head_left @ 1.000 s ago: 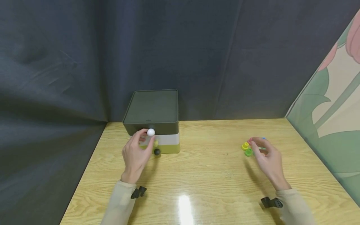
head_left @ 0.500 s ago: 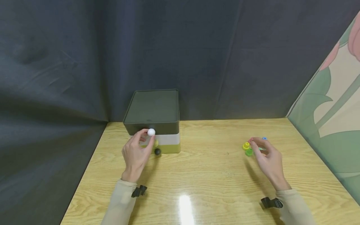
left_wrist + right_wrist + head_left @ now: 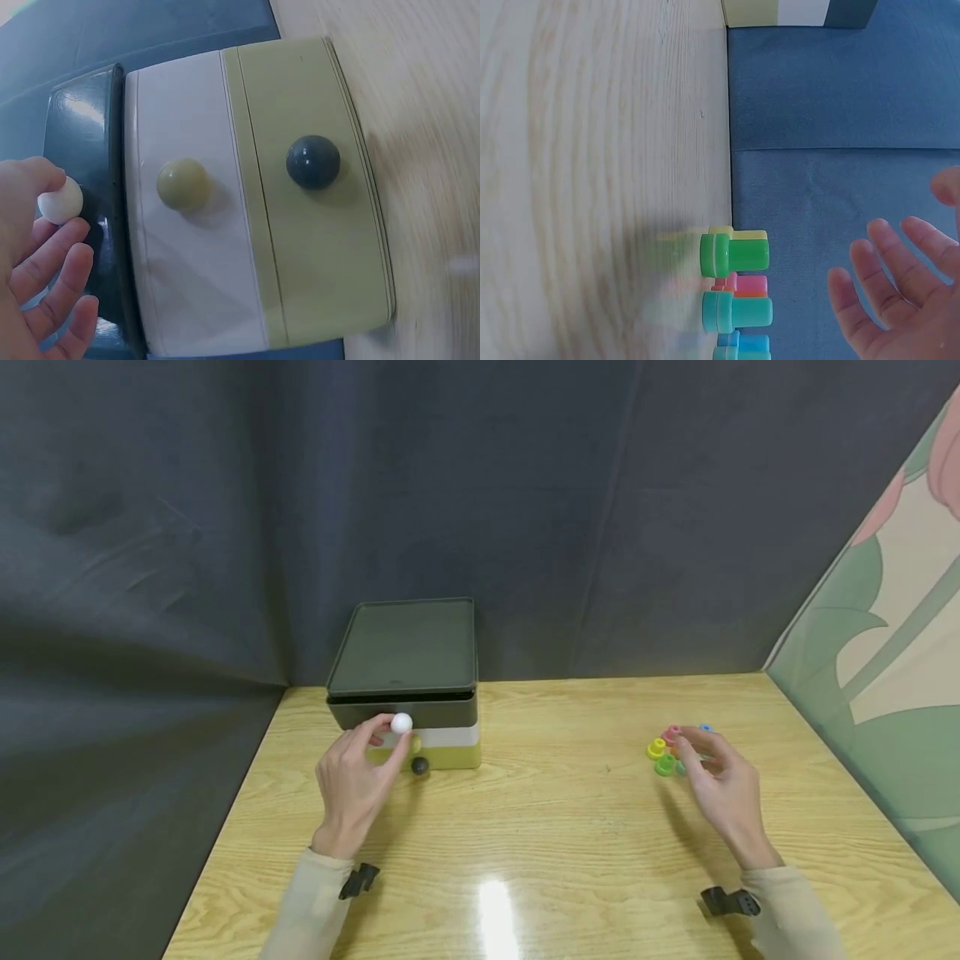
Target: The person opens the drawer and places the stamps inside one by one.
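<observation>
The left hand [image 3: 352,785] pinches the white knob [image 3: 401,722] of the top dark drawer [image 3: 405,712] in the small three-drawer box [image 3: 442,752] at the table's back edge — probably light, easy-sliding plastic — while the right hand [image 3: 723,793], well right of the box, hovers relaxed and empty.

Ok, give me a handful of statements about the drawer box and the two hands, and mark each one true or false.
1. The left hand pinches the white knob of the dark top drawer. True.
2. The top drawer is pulled all the way out of the box. False: it stands only slightly forward of the lid.
3. The bottom drawer has a white knob. False: its knob is dark, on an olive-green front.
4. The right hand holds nothing, its fingers loose beside the coloured pegs. True.
5. The pegs sit on top of the box. False: they stand on the wooden table, well to the right of it.
</observation>
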Demonstrator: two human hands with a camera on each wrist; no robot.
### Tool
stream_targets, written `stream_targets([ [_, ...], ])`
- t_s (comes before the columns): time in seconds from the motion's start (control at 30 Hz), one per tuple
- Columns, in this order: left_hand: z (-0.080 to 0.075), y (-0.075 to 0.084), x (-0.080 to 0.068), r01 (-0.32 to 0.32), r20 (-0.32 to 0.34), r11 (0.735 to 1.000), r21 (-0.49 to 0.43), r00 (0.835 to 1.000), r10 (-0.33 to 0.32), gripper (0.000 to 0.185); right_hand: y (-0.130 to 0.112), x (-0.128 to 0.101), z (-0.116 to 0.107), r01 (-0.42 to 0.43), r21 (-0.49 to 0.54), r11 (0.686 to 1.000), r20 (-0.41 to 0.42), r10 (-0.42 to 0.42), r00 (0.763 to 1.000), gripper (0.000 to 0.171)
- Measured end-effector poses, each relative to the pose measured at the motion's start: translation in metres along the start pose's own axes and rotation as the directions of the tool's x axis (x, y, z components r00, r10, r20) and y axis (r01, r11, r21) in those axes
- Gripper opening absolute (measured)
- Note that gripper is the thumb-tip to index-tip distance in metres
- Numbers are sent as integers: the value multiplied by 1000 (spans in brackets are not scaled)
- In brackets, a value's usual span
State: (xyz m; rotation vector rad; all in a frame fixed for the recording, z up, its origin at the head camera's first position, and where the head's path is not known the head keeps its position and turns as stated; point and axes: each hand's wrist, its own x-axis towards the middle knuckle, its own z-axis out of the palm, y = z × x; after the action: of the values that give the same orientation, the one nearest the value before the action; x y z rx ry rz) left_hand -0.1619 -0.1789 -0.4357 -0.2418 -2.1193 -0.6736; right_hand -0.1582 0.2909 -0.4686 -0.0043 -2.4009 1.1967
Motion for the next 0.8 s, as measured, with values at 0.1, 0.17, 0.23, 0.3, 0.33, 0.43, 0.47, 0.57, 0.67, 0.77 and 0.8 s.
stream_targets([
  [0.1, -5, 1, -3, -26, -2, 1000, 14, 1000, 26, 25, 0, 0, -1, -8, 0, 1000, 2, 8, 1000, 33],
  [0.17, -7, 1, -5, -39, 2, 999, 20, 999, 39, 24, 1, 0, -1, -14, -2, 1000, 4, 14, 1000, 34],
  [0.23, -10, 2, -8, -49, -1, 999, 15, 999, 49, 24, 1, 0, -1, -20, -7, 1000, 10, 20, 1000, 35],
  [0.3, -13, 3, -11, -72, -16, 997, 17, 997, 72, 23, 1, 0, 0, -26, -10, 1000, 16, 26, 1000, 36],
  [0.33, -14, 3, -12, -84, -27, 996, 15, 996, 85, 22, 1, -1, 0, -29, -13, 1000, 19, 29, 999, 37],
  [0.43, -17, 5, -15, -131, -64, 991, 16, 989, 132, 23, 1, -2, -1, -39, -16, 999, 19, 40, 999, 39],
  [0.47, -19, 5, -16, -146, -72, 989, 21, 986, 148, 24, 1, -2, -1, -44, -17, 999, 18, 45, 999, 39],
  [0.57, -23, 7, -18, -175, -81, 984, 33, 981, 177, 27, 3, -3, -1, -52, -20, 998, 14, 52, 999, 39],
  [0.67, -27, 8, -22, -195, -85, 980, 44, 976, 199, 29, 5, -3, -1, -51, -21, 998, 11, 51, 999, 39],
  [0.77, -31, 9, -25, -212, -94, 976, 46, 972, 215, 31, 6, -2, -1, -50, -23, 999, 9, 50, 999, 39],
  [0.8, -32, 9, -26, -216, -95, 975, 45, 971, 219, 31, 7, -2, -2, -50, -24, 998, 7, 50, 999, 38],
])
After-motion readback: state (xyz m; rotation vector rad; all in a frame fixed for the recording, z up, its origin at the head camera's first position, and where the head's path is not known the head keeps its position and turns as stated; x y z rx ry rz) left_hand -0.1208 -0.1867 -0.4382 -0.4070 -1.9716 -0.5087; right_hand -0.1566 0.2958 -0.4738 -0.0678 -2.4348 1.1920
